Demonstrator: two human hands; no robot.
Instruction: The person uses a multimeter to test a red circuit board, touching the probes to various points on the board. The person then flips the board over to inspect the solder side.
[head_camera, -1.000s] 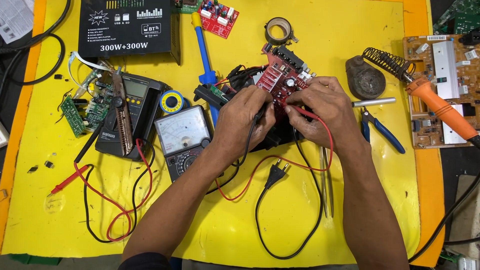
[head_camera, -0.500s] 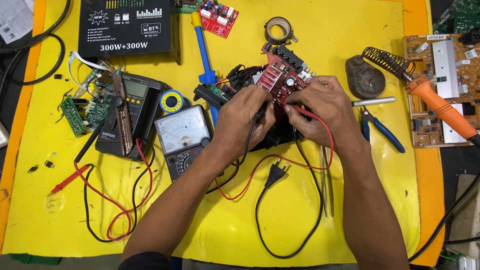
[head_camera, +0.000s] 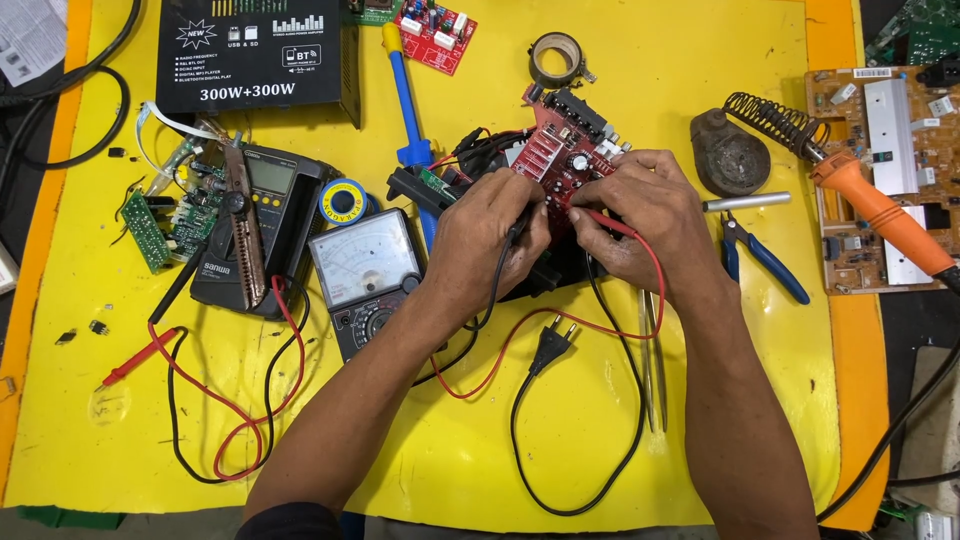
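Each hand pinched a probe, left hand (head_camera: 492, 225) black, right hand (head_camera: 640, 215) red, tips on the red board (head_camera: 556, 155), checking it, not finished.

No visible change: left hand (head_camera: 490, 232), right hand (head_camera: 640, 215) hold same pose on red circuit board (head_camera: 560, 150).

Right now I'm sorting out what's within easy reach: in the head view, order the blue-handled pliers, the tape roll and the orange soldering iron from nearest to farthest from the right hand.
From the right hand:
1. Blue-handled pliers, just to its right on the yellow mat.
2. Tape roll, up beyond the red circuit board.
3. Orange soldering iron, far right, over the mat's edge.
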